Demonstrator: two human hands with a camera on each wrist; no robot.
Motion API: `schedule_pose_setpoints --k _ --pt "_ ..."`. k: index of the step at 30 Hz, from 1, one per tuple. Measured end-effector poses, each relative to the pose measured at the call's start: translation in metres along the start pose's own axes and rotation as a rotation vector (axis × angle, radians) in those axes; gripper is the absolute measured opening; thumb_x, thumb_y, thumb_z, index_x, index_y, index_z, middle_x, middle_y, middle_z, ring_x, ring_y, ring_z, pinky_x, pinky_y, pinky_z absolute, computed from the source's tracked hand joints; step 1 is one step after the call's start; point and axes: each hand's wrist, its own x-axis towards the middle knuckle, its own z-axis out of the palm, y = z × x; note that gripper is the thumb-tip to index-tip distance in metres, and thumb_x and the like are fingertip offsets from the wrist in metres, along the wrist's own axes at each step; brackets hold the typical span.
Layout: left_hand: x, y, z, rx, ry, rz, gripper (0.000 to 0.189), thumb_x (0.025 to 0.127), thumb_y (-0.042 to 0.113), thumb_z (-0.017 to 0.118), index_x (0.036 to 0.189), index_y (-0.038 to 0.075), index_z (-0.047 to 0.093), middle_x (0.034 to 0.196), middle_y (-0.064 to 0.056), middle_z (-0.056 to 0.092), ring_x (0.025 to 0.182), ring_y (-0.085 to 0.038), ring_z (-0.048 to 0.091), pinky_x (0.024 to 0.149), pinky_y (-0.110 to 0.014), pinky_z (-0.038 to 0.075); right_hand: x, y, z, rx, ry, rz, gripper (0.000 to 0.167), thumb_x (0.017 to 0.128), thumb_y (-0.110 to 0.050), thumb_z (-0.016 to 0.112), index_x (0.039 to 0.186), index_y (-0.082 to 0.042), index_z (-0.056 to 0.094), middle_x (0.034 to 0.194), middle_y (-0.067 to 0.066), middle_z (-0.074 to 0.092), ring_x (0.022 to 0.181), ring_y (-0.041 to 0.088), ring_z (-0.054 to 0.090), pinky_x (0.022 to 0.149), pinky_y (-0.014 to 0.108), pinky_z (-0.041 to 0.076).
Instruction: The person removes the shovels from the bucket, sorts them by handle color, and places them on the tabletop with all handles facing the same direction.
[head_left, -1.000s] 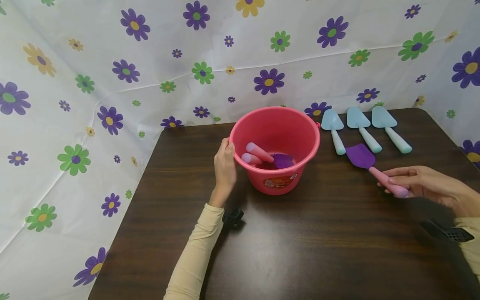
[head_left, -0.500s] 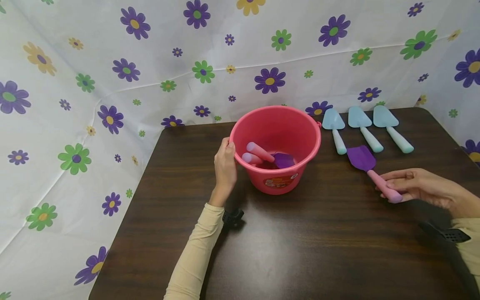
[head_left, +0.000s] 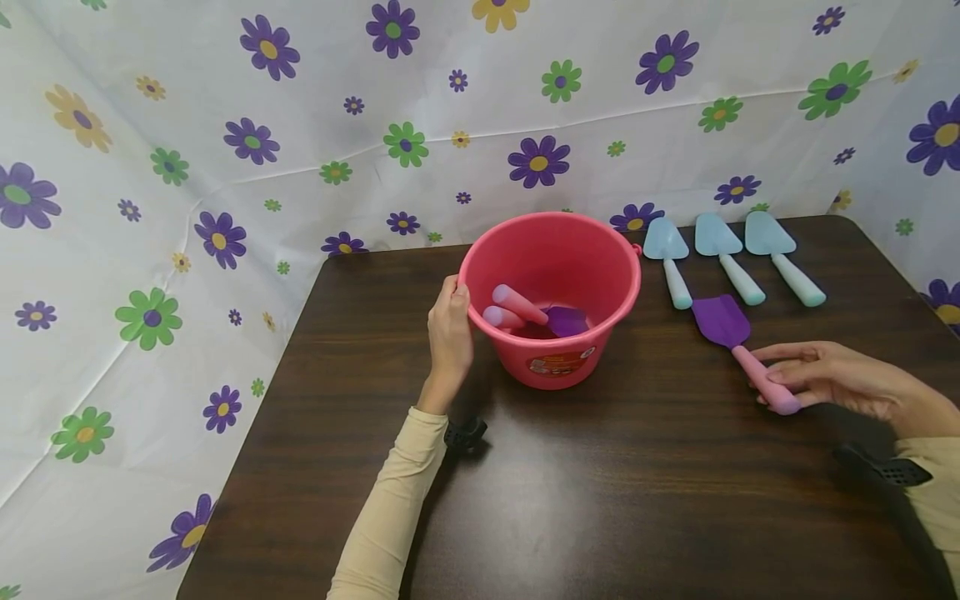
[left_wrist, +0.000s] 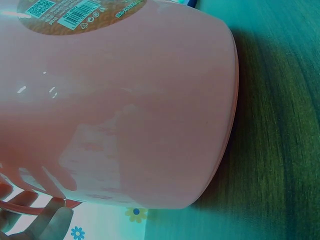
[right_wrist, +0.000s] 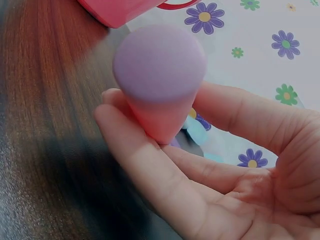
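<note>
A pink bucket (head_left: 551,367) stands upright on the brown table. My left hand (head_left: 450,329) grips its rim on the left side; in the left wrist view, fingers (left_wrist: 50,220) curl at the rim and the bucket wall fills most of the picture. Inside lie two pink handles (head_left: 519,303) and a purple blade (head_left: 566,322). To the right, my right hand (head_left: 832,379) pinches the pink handle of a small shovel (head_left: 722,320) with a purple blade. That blade points away toward the back. In the right wrist view the handle's lilac end (right_wrist: 160,62) faces the camera, between thumb and fingers.
Behind the purple blade, a row of light blue trowels lies at the back right: a left one (head_left: 666,240), a middle one (head_left: 717,235) and a right one (head_left: 769,233). A flowered white cloth (head_left: 480,108) hangs along the table's back and left sides.
My right hand has shifted slightly left and nearer, swinging the shovel's handle end toward me. The left hand and the bucket have stayed in place.
</note>
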Motion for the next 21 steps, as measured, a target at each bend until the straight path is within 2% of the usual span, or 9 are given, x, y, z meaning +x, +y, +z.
schedule_pose_setpoints --k 8,15,21 --pt "-0.0001 0.0010 0.0001 0.002 0.004 0.005 0.056 0.101 0.045 0.037 0.127 0.003 0.063 0.084 -0.013 0.065 0.072 -0.025 0.055 0.061 -0.032 0.048 0.0008 0.0028 -0.0013 -0.086 0.062 -0.019 0.043 0.107 -0.005 0.045 0.106 -0.040 0.071 0.116 0.003 0.067 0.103 0.024 0.072 0.092 0.039 0.058" --pt "0.0000 0.0016 0.0001 0.002 0.004 0.001 0.056 0.101 0.044 0.037 0.128 0.003 0.063 0.083 -0.014 0.065 0.071 -0.024 0.055 0.061 -0.031 0.048 -0.0007 0.0016 -0.0018 -0.042 -0.024 -0.045 0.050 0.108 -0.002 0.039 0.112 -0.039 0.073 0.120 -0.002 0.070 0.108 0.025 0.071 0.094 0.040 0.058" --pt "-0.0003 0.0012 -0.0003 0.000 0.002 0.000 0.055 0.101 0.044 0.037 0.127 0.003 0.063 0.079 -0.012 0.062 0.068 -0.023 0.052 0.059 -0.031 0.046 0.0006 0.0010 0.0002 -0.079 0.006 -0.035 0.047 0.109 -0.007 0.039 0.112 -0.040 0.071 0.120 0.001 0.070 0.107 0.024 0.071 0.092 0.040 0.058"
